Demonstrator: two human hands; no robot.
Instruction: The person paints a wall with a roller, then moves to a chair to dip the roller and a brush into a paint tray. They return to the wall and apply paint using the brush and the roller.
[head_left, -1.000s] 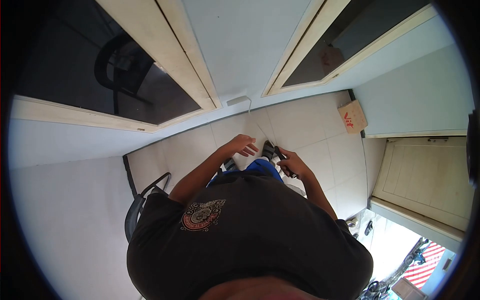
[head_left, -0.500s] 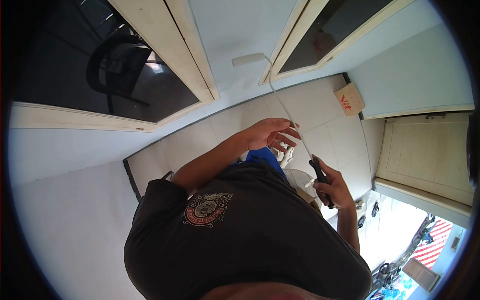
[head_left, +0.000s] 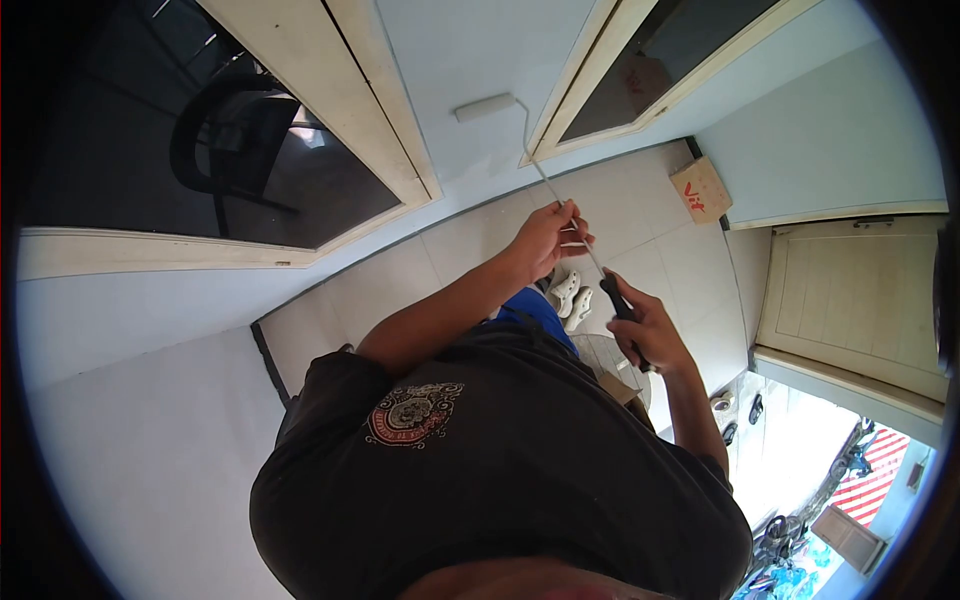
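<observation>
A paint roller (head_left: pixel 485 107) with a white sleeve on a long thin bent metal rod stretches out in front of me. Its sleeve is against or close to the light blue wall (head_left: pixel 470 55), on the strip between two window frames; contact is hard to make out. My right hand (head_left: pixel 650 332) is wrapped around the black handle (head_left: pixel 622 305). Further up, my left hand (head_left: pixel 550 238) closes on the metal rod between thumb and fingers, with the other fingers loosely curled.
Cream-framed dark windows (head_left: pixel 420 165) flank the wall strip. A cardboard box (head_left: pixel 701 190) with red lettering stands on the tiled floor (head_left: pixel 480 222) by the right wall. White clogs (head_left: pixel 572 298) and a round stool-like top (head_left: pixel 605 358) lie below my hands. A cream wooden door (head_left: pixel 850 300) is at right.
Both hands have moved up and forward, toward the wall. My left fingers have closed on the rod where they were spread beside it before. The roller sleeve has shifted slightly up and left.
</observation>
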